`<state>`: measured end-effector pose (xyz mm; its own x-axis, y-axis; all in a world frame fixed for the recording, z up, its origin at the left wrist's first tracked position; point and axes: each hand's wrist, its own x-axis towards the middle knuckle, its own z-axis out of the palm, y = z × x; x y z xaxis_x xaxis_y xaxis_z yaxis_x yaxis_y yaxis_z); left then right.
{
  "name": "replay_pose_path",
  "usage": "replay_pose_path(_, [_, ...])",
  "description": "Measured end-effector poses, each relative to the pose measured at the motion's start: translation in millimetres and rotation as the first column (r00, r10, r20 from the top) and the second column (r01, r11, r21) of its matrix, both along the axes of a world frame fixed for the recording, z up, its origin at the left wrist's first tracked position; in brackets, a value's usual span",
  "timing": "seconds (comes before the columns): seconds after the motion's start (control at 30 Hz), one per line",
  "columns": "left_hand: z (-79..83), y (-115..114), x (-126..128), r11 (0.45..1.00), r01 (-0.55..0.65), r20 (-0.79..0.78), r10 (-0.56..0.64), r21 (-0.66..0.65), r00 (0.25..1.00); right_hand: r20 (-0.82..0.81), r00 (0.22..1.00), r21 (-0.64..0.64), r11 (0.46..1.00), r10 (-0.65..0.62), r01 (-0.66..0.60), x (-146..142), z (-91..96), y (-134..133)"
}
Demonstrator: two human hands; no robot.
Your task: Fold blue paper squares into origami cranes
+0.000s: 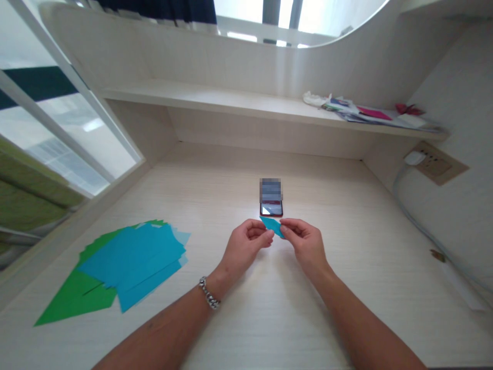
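Observation:
A small folded piece of blue paper (272,225) is held between both hands just above the pale wooden desk (269,308). My left hand (246,244), with a metal bracelet on its wrist, pinches the paper's left side with curled fingers. My right hand (304,239) pinches its right side. Right behind the paper a phone (271,201) lies flat on the desk with its screen lit.
A loose pile of blue and green paper sheets (123,264) lies at the desk's left. A shelf (239,103) runs along the back, with papers and a pink sheet (370,114) on its right end. A wall socket with a white plug and cable (418,159) is at right.

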<state>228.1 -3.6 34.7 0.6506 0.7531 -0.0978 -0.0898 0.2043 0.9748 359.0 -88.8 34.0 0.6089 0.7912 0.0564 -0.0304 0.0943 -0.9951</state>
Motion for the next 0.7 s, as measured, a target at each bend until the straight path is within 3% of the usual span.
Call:
replay_pose_path(0.1, [-1.7, -1.8, -0.3, 0.999, 0.026, -0.035, -0.025, 0.037, 0.999, 0.035, 0.999, -0.010, 1.000, 0.006, -0.006, -2.6, -1.8, 0.4])
replay_pose_path(0.27, [0.3, -0.2, -0.7, 0.997, -0.047, -0.057, 0.051, 0.063, 0.997, 0.170, 0.985, -0.032, 0.999, 0.019, -0.014, -8.1, -1.4, -1.6])
replay_pose_path(0.53, [0.5, -0.9, -3.9, 0.949, -0.044, -0.080, 0.072, 0.313, 0.994, 0.330, 0.943, -0.063, 0.996, -0.042, 0.067, -9.6, 3.6, -3.6])
replay_pose_path(0.7, [-0.5, -0.8, -5.1, 0.927, -0.008, -0.117, 0.056, 0.376, 0.992, 0.389, 0.920, -0.059, 0.996, -0.045, 0.074, -8.3, 4.2, -4.0])
